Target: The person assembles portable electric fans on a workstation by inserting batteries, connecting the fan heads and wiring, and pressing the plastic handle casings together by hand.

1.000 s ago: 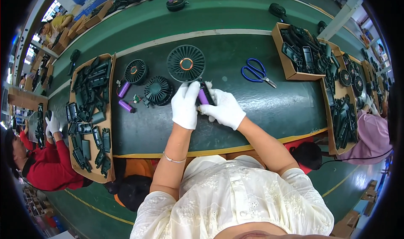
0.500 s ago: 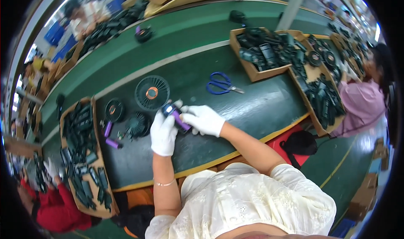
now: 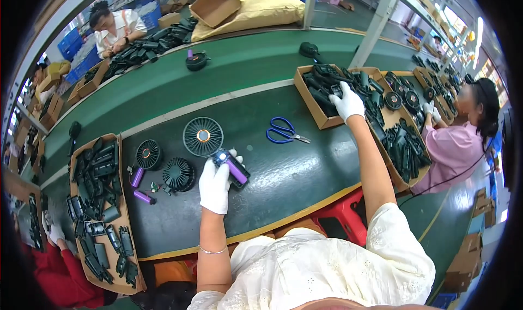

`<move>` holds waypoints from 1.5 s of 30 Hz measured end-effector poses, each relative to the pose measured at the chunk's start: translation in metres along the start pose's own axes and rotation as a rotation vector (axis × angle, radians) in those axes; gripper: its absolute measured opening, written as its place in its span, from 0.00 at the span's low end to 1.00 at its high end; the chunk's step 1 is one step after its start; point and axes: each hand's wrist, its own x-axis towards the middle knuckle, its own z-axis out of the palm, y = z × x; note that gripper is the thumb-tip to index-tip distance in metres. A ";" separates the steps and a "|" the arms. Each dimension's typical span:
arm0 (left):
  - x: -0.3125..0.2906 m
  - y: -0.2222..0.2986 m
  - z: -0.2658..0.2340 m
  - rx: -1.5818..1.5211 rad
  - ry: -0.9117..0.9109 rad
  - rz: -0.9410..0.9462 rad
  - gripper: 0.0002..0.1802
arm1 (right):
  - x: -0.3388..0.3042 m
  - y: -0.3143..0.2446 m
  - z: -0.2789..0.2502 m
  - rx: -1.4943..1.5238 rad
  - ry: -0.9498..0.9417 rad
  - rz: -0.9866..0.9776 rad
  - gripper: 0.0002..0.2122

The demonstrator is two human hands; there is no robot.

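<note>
My white-gloved left hand is closed around a dark handle shell with a purple cylindrical battery in it. A small lit display shows at the shell's upper end. My right hand, also gloved, reaches into a cardboard box of dark plastic handle shells. Its thumb and fingers close on one dark shell there. Left of my left hand lie a round fan grille with a copper-coloured centre, two smaller fan heads and two loose purple batteries.
Blue-handled scissors lie mid-table. A long carton of dark shells stands at the left, and another at the right. Beyond a pale strip, a green belt carries fan parts. A co-worker in pink sits at the right.
My right hand has left the battery piece and moved far right into the box. The left hand still holds the shell, slightly lower. The whole view has shifted a little.
</note>
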 end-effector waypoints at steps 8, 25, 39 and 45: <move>-0.005 0.003 -0.006 0.008 0.041 0.039 0.22 | -0.094 -0.084 -0.040 1.151 -0.099 -0.149 0.22; -0.002 0.002 -0.005 0.318 0.089 0.207 0.20 | -0.192 -0.098 0.012 0.260 -0.262 -0.718 0.23; -0.007 -0.001 -0.012 0.530 0.044 0.136 0.27 | -0.219 -0.180 0.029 0.642 -0.225 -0.633 0.25; -0.007 0.002 -0.009 0.141 -0.037 0.098 0.25 | -0.223 -0.189 0.040 0.661 -0.118 -0.695 0.25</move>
